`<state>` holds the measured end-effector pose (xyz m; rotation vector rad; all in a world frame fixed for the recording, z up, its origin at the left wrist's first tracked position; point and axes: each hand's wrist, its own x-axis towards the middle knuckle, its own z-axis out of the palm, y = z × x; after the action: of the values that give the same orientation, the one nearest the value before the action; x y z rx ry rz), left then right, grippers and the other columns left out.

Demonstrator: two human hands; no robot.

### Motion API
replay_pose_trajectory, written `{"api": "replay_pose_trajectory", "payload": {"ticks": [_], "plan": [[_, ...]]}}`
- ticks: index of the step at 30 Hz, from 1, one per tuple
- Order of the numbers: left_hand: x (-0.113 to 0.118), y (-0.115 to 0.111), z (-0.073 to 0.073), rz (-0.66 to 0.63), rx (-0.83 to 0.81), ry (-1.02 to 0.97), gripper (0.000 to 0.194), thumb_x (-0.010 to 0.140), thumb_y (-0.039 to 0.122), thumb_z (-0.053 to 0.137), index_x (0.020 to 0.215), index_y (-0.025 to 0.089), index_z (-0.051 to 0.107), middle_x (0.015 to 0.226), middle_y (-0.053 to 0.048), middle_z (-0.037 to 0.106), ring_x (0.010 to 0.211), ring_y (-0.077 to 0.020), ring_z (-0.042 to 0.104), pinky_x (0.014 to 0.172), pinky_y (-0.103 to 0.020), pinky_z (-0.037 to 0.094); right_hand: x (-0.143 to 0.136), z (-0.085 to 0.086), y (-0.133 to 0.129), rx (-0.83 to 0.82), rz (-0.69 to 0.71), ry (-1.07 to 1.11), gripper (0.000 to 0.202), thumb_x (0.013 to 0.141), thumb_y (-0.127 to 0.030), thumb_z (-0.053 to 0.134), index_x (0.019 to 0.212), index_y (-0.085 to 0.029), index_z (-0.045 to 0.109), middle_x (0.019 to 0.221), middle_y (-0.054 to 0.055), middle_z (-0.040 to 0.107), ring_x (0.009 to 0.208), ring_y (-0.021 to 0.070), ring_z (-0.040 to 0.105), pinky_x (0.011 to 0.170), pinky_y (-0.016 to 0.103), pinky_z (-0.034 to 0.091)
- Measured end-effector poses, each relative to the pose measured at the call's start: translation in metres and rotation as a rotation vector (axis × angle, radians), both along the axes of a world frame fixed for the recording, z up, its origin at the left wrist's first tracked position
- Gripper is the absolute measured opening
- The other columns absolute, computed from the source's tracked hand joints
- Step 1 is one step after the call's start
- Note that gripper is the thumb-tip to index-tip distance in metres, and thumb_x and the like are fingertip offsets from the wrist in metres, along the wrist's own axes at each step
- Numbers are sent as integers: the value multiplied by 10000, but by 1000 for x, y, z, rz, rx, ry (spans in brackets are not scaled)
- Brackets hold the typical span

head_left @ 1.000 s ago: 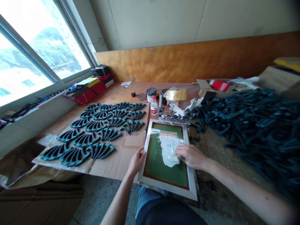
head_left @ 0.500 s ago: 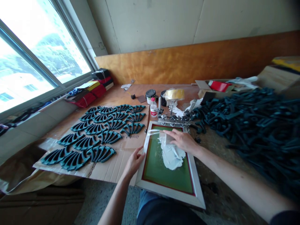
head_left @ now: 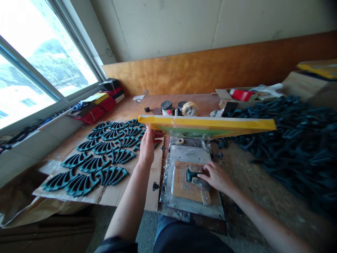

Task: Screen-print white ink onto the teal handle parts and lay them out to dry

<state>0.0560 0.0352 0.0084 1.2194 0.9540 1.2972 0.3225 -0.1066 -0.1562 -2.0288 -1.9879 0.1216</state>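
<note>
A screen-printing frame (head_left: 210,123) edged with yellow tape is tilted up over the bench, its near edge raised. My left hand (head_left: 147,149) grips the frame's left corner, fingers partly hidden behind it. Below, a wooden block (head_left: 181,189) lies on a grey metal base plate (head_left: 181,153). On that block sits a dark green plastic part (head_left: 189,175), its right end pinched between the thumb and fingers of my right hand (head_left: 216,175). The frame hides the white paste on its top side.
Rows of dark green curved parts (head_left: 88,163) lie on cardboard (head_left: 121,195) at the left. A large heap of similar parts (head_left: 289,140) fills the right. Behind the frame stand a paint can (head_left: 166,107) and a tape roll (head_left: 190,109). A dark knob (head_left: 155,186) lies beside the plate.
The frame has swung up from lying flat, with my left hand at its corner. My right hand has left the spreader and paste and come down to the green part on the block.
</note>
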Motion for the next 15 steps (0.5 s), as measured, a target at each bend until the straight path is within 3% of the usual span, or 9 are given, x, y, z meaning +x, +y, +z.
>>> {"api": "replay_pose_trajectory", "payload": {"ticks": [2,3,4,5,6,7,10,13,15], "plan": [[3,-19,-20,46,-68,38,600,862,682,408,1054,151,611,886,-84,704,761,-155,650,633,-241,501,-21,-7,-4,-51,14,-41,252,892,-412,556,810,-176,592,921,88,617,897,230,586,768,329,446],[5,-35,-36,-22,-164,86,627,835,700,438,1042,137,622,861,-95,708,725,-160,646,607,-244,494,-31,-5,-5,-74,-3,-44,208,901,-358,548,811,-174,584,909,91,625,887,228,591,767,327,447],[7,-52,-55,-124,-288,140,656,799,721,474,1005,120,637,816,-105,707,680,-167,640,572,-248,485,-41,-1,-6,-89,-30,-33,170,910,-313,535,829,-171,581,899,92,635,877,225,596,767,326,449],[10,-71,-75,-322,-453,228,697,745,749,517,949,97,655,780,-130,707,652,-186,641,537,-258,475,-51,5,-8,-90,-62,-14,147,917,-288,525,849,-170,581,888,92,643,870,225,599,771,327,453],[15,-89,-95,-499,-592,293,725,708,756,554,990,97,656,855,-164,717,691,-222,660,531,-281,483,-63,12,-10,-76,-85,7,133,921,-279,522,870,-171,581,886,92,648,876,230,599,779,335,457],[19,-106,-114,-552,-687,289,732,686,757,574,1050,127,642,962,-175,713,764,-247,674,555,-303,504,-75,18,-13,-46,-88,27,123,921,-275,524,887,-172,582,897,92,649,890,236,594,790,344,461],[28,-132,-154,-413,-741,186,653,714,760,521,1025,195,624,991,-133,696,868,-251,665,607,-313,516,-100,29,-19,46,83,92,97,898,-275,563,919,-183,586,948,66,639,942,228,570,843,350,467],[11,-114,-169,-242,-633,375,567,733,743,471,865,211,617,764,-81,677,693,-234,650,508,-290,453,-63,32,-23,8,188,59,78,912,-249,538,931,-251,614,986,-11,639,983,164,551,884,275,451],[-15,-84,-175,-170,-498,656,599,787,725,329,840,203,618,659,-66,646,578,-229,623,471,-306,441,4,31,-29,-40,32,-41,230,925,-160,448,964,-284,638,1037,-17,639,1031,155,534,903,271,433]]}}
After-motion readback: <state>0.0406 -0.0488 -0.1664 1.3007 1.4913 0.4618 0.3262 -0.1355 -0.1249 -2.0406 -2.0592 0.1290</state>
